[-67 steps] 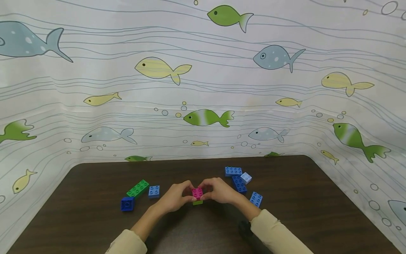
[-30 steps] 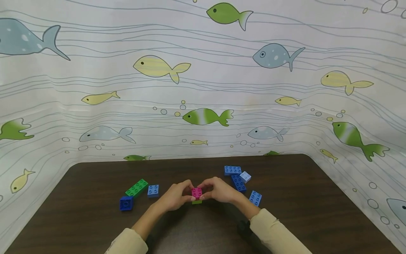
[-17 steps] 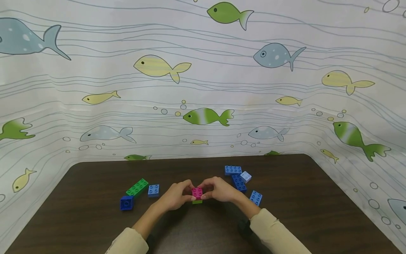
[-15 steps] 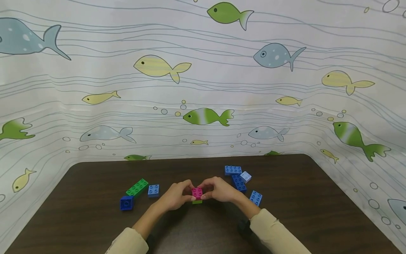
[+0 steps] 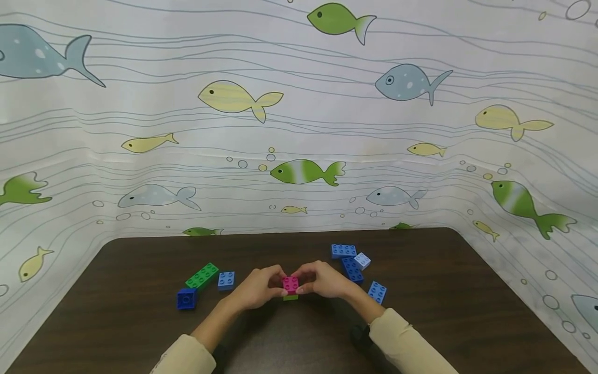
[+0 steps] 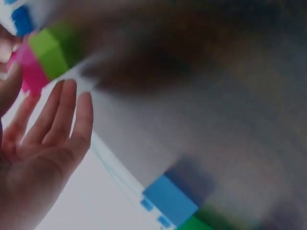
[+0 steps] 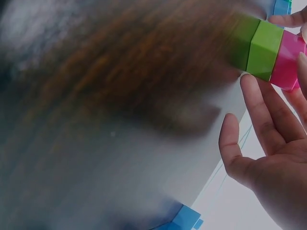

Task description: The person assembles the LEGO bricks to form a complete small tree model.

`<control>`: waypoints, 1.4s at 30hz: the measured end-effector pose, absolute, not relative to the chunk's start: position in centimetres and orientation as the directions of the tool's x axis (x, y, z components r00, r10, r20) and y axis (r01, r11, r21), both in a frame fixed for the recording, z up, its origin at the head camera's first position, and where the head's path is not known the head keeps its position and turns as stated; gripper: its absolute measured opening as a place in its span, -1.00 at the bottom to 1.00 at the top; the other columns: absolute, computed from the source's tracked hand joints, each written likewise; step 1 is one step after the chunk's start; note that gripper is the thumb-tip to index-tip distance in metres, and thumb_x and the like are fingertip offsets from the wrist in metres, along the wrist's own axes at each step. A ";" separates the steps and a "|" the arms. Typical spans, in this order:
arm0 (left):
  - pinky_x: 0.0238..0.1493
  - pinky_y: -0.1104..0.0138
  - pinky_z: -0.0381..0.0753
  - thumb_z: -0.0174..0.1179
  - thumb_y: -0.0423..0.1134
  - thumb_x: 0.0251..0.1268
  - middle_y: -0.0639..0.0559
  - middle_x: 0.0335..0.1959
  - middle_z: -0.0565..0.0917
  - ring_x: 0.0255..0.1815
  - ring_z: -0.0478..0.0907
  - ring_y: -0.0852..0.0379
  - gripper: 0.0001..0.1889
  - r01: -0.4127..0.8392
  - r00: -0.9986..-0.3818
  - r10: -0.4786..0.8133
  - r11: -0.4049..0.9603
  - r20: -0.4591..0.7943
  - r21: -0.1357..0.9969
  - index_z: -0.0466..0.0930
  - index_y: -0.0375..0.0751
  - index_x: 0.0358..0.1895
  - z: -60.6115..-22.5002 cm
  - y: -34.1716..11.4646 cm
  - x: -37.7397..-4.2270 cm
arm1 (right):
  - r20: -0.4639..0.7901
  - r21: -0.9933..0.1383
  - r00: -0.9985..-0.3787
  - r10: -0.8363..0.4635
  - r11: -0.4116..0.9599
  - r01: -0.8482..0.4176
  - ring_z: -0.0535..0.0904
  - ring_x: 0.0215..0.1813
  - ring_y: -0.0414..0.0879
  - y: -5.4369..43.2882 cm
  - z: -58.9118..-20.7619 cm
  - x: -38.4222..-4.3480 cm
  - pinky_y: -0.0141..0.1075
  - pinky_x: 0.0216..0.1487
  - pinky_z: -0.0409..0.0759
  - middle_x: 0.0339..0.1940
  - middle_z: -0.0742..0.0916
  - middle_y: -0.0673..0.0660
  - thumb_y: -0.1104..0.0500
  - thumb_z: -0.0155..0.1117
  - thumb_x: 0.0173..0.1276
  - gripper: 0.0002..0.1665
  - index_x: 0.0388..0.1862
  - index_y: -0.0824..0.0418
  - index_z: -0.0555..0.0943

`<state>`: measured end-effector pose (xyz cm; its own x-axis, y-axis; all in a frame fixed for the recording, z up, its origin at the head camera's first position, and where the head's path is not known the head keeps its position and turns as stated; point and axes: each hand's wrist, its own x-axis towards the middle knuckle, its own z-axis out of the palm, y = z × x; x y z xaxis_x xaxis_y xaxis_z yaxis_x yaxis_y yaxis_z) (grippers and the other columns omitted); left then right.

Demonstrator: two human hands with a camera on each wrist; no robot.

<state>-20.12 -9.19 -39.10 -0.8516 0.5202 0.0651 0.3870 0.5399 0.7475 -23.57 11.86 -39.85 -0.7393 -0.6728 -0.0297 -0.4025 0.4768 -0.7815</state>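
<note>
"While both hands are at work, what is each one doing?"

"The left hand (image 5: 257, 289) pinches the pink block (image 5: 290, 285) from its left side, thumb and index finger on it. The right hand (image 5: 325, 281) pinches it in the same way from the right."

"And where is that block?"

"It sits studs up on a lime block (image 5: 290, 298), near the middle of the dark table (image 5: 289, 337). The wrist views show the lime one standing on the tabletop."

"How about the other fingers?"

"On the left hand, three of them stretch out loosely, away from the thumb. On the right hand they reach out too; one tip is right by the lime block, but I can't tell whether it touches."

"What lies around them?"

"To the left, a light blue block (image 5: 226, 280) is near a long green block (image 5: 202, 276), and a dark blue block (image 5: 187, 299) shows its hollow side at the green one's near end. To the right, a long blue block (image 5: 343, 251), a long navy block (image 5: 352, 269) and a pale blue block (image 5: 362, 261) are bunched together. One more, a mid-blue block (image 5: 377, 292), lies just beside the right forearm (image 5: 364, 305)."

"And behind?"

"A white sheet (image 5: 299, 137) printed with fish."
</note>
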 end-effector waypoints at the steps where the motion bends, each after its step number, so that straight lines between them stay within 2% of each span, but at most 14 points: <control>1: -0.17 0.08 0.56 0.26 -0.29 0.12 -0.14 -0.25 0.64 -0.24 0.57 -0.03 -0.73 0.383 -0.851 0.523 0.542 0.057 0.748 0.49 -0.31 -0.13 -38.8 -9.5 -20.2 | -0.032 -0.780 -0.740 -0.672 0.480 -0.402 0.59 -0.21 -0.18 11.9 -39.9 -23.6 -0.37 -0.16 0.55 -0.24 0.69 0.01 0.24 0.31 0.18 -0.73 -0.11 0.23 0.62; 5: -0.15 0.06 0.55 0.25 -0.29 0.14 -0.21 -0.17 0.61 -0.15 0.56 -0.11 -0.61 0.358 -0.868 0.495 0.566 0.040 0.743 0.47 -0.36 0.03 -37.5 -11.2 -20.5 | -0.042 -0.768 -0.746 -0.665 0.499 -0.402 0.57 -0.22 -0.20 11.8 -39.9 -23.6 -0.36 -0.14 0.54 -0.22 0.68 0.00 0.21 0.32 0.18 -0.71 -0.09 0.21 0.62; 7: -0.15 0.07 0.54 0.25 -0.29 0.14 -0.20 -0.17 0.60 -0.13 0.55 -0.11 -0.59 0.356 -0.883 0.466 0.587 0.056 0.727 0.46 -0.35 0.05 -36.8 -12.3 -20.7 | -0.047 -0.759 -0.751 -0.659 0.512 -0.402 0.57 -0.21 -0.20 11.8 -39.9 -23.6 -0.34 -0.12 0.53 -0.21 0.68 -0.01 0.19 0.32 0.18 -0.70 -0.09 0.19 0.62; 12: -0.13 0.06 0.51 0.30 -0.29 0.07 -0.18 -0.17 0.59 -0.11 0.54 -0.12 -0.59 0.347 -0.913 0.396 0.626 0.099 0.698 0.49 -0.32 0.01 -35.7 -15.0 -20.7 | -0.058 -0.747 -0.760 -0.647 0.533 -0.397 0.57 -0.15 -0.16 11.8 -39.9 -23.7 -0.29 -0.09 0.53 -0.18 0.67 -0.01 0.17 0.32 0.18 -0.70 -0.08 0.17 0.62; 17: -0.13 0.03 0.51 0.34 -0.30 0.01 -0.21 -0.14 0.59 -0.11 0.53 -0.14 -0.59 0.296 -0.940 0.332 0.667 0.084 0.684 0.51 -0.33 -0.04 -35.8 -16.5 -20.2 | -0.063 -0.746 -0.763 -0.644 0.538 -0.393 0.58 -0.13 -0.13 11.9 -39.8 -23.7 -0.28 -0.08 0.53 -0.18 0.68 0.00 0.17 0.32 0.18 -0.70 -0.08 0.17 0.62; 25: -0.10 0.01 0.48 0.38 -0.37 -0.10 -0.22 -0.12 0.61 -0.07 0.51 -0.20 -0.58 0.253 -0.958 0.276 0.708 0.071 0.659 0.54 -0.38 -0.08 -37.4 -17.7 -20.1 | -0.070 -0.745 -0.764 -0.642 0.543 -0.388 0.56 -0.15 -0.16 11.9 -39.9 -23.7 -0.29 -0.09 0.53 -0.18 0.67 -0.02 0.16 0.32 0.18 -0.70 -0.08 0.16 0.62; 32: -0.09 0.04 0.50 0.39 -0.44 -0.15 -0.17 -0.16 0.62 -0.08 0.52 -0.16 -0.61 0.196 -0.974 0.219 0.722 0.050 0.664 0.57 -0.35 -0.13 -38.8 -18.4 -20.2 | -0.068 -0.747 -0.761 -0.645 0.539 -0.390 0.56 -0.14 -0.15 11.9 -40.0 -23.7 -0.28 -0.08 0.53 -0.17 0.67 -0.01 0.17 0.32 0.19 -0.70 -0.07 0.16 0.61; 42: -0.13 0.05 0.51 0.39 -0.50 -0.19 -0.17 -0.20 0.63 -0.15 0.54 -0.12 -0.62 0.191 -0.976 0.209 0.720 0.053 0.667 0.58 -0.36 -0.17 -39.4 -18.4 -20.3 | -0.067 -0.749 -0.758 -0.649 0.534 -0.392 0.56 -0.11 -0.14 12.0 -40.0 -23.7 -0.26 -0.06 0.52 -0.16 0.67 -0.02 0.16 0.30 0.20 -0.70 -0.06 0.15 0.61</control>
<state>-20.31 -18.41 -39.40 -0.9764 0.2091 0.0534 0.1907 0.7203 0.6669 -23.72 12.00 -40.03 -0.7575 -0.6494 -0.0669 -0.3921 0.5345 -0.7487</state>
